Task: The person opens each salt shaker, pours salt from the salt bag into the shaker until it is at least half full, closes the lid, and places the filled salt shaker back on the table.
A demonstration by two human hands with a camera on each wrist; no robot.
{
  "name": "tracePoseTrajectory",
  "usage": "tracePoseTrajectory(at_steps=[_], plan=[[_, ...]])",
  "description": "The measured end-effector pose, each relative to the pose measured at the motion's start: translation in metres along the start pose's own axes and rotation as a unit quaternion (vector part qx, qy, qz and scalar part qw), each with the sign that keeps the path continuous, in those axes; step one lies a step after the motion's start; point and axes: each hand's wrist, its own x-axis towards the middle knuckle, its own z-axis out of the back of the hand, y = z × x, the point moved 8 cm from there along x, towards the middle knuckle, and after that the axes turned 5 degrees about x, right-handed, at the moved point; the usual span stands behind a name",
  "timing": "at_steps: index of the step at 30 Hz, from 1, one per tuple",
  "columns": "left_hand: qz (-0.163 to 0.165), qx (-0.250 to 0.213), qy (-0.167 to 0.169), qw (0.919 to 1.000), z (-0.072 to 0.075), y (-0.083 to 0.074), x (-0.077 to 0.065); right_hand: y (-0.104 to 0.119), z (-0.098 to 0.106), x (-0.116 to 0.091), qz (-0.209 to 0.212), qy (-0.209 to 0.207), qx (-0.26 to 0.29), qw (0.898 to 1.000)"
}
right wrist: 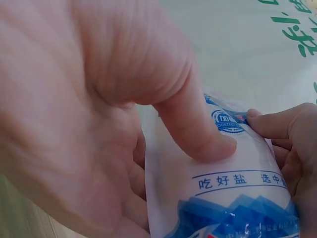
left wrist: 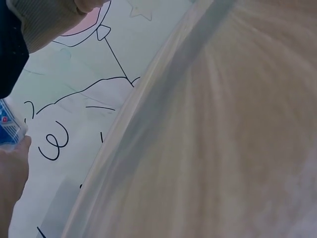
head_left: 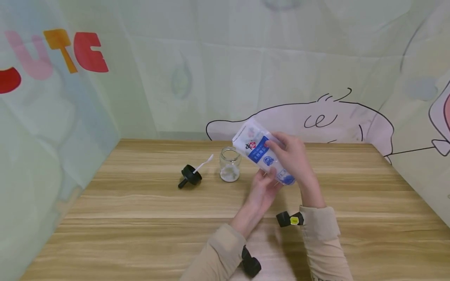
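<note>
A white and blue bag of salt (head_left: pixel 261 152) is held tilted above the table, its upper end toward the glass jar. My right hand (head_left: pixel 293 156) grips the bag's right side, with the thumb (right wrist: pixel 213 148) lying across the printed front. My left hand (head_left: pixel 261 191) holds the bag near its lower end, its thumb on the front in the right wrist view. Left of the bag stands an open glass jar (head_left: pixel 230 166) with some white material in the bottom. A black lid (head_left: pixel 191 175) with a white spoon (head_left: pixel 204 163) lies left of the jar.
The wooden table (head_left: pixel 140 218) ends at a printed cloth backdrop (head_left: pixel 158 78) behind and at the sides. Black wrist devices (head_left: pixel 251 265) sit at both cuffs. A blurred beige surface fills much of the left wrist view.
</note>
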Motion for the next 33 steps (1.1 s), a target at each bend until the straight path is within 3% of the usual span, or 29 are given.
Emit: tracePoseTrajectory(at_steps=[14, 19, 24, 33], plan=[[0.003, -0.016, -0.037, 0.9992, 0.005, 0.005, -0.001, 0.002, -0.002, -0.002, 0.016, 0.005, -0.058, 0.998], [-0.005, -0.027, -0.029, 0.9992, 0.003, 0.001, 0.000, 0.003, 0.001, -0.002, 0.017, 0.011, -0.093, 0.995], [-0.005, -0.031, -0.013, 0.9994, -0.001, -0.001, 0.000, 0.000, 0.004, -0.002, 0.004, 0.028, -0.094, 0.995], [-0.004, -0.044, -0.015, 0.9989, -0.002, -0.001, 0.000, -0.005, 0.010, -0.004, -0.018, 0.057, -0.097, 0.993]])
